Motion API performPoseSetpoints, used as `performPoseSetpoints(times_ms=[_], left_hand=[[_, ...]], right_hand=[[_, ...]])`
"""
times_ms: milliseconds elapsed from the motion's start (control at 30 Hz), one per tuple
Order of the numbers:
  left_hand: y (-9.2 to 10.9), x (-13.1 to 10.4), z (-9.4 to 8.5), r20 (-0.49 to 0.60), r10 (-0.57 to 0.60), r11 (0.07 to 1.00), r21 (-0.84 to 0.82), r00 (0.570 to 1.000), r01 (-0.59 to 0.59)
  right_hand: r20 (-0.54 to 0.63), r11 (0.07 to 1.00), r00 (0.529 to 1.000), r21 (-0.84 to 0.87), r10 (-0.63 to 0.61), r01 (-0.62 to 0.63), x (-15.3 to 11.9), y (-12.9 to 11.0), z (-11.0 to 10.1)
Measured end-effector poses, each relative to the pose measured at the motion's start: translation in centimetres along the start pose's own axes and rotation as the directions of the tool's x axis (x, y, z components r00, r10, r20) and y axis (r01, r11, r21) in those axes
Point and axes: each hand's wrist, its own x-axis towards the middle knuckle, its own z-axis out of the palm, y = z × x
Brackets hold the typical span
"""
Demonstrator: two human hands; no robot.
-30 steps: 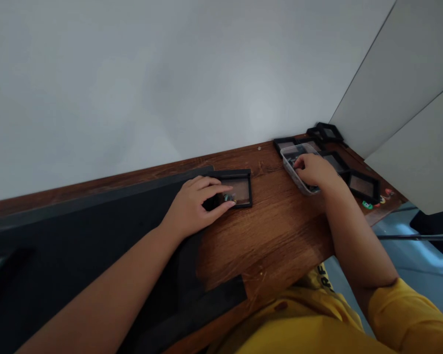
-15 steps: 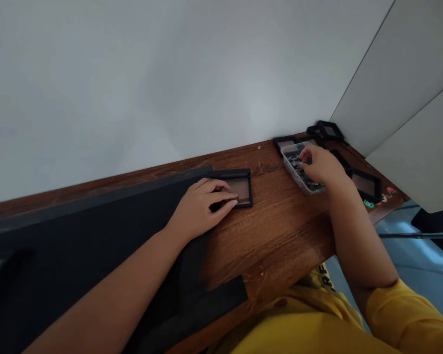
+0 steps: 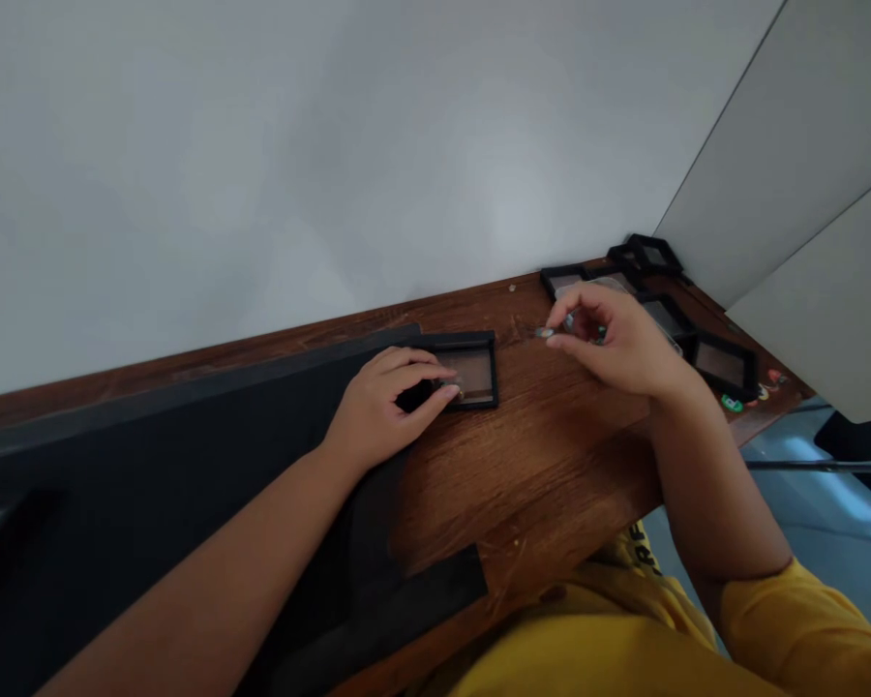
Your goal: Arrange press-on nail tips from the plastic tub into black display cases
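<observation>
My left hand [image 3: 388,402] rests over the left part of a black-framed tray [image 3: 483,378], thumb and fingertips nearly together at a small item [image 3: 459,389] inside it. What exactly the fingers grip there is too small to tell. Between the thumb and index finger of my right hand [image 3: 616,339] is a small shiny piece [image 3: 544,332], held above the wooden table [image 3: 529,445]. Behind and under that hand, a clear plastic container [image 3: 614,283] is mostly hidden.
Several black frames [image 3: 726,363] lie around the container toward the right corner. Small colourful pieces, one of them green [image 3: 732,403], sit near the right edge. A dark mat [image 3: 189,426] covers the left side, and a white wall [image 3: 334,145] rises behind.
My right hand has come up out of the clear container and moved left with a small piece in its fingertips. My left hand has shifted slightly left, showing a small item at its fingertips.
</observation>
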Motion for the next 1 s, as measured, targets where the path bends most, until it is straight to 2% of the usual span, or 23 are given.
performPoseSetpoints(times_ms=[133, 367, 533, 833, 1000], left_hand=[[-0.2, 0.0, 0.0, -0.002, 0.003, 1.0, -0.011, 1.0, -0.003], [-0.3, 0.1, 0.1, -0.006, -0.031, 0.999, -0.034, 1.0, 0.03], [-0.4, 0.1, 0.2, 0.005, 0.013, 0.999, -0.037, 1.0, -0.013], [-0.5, 0.2, 0.1, 0.021, -0.034, 0.999, -0.035, 0.999, 0.035], [-0.7, 0.2, 0.2, 0.003, -0.023, 0.999, -0.043, 1.0, 0.024]], right_hand=[[0.176, 0.985, 0.979, 0.155, -0.105, 0.078, -0.1, -0.9, 2.8], [0.301, 0.99, 0.948, 0.119, -0.103, 0.07, 0.5, 0.0, 6.3], [0.314, 0.994, 0.945, 0.091, -0.093, 0.068, 1.0, 0.8, 7.1], [0.343, 0.999, 0.938, 0.012, -0.054, 0.053, 1.4, 1.1, 7.7], [0.341, 0.999, 0.939, -0.009, -0.042, 0.048, 1.4, 1.1, 8.0]])
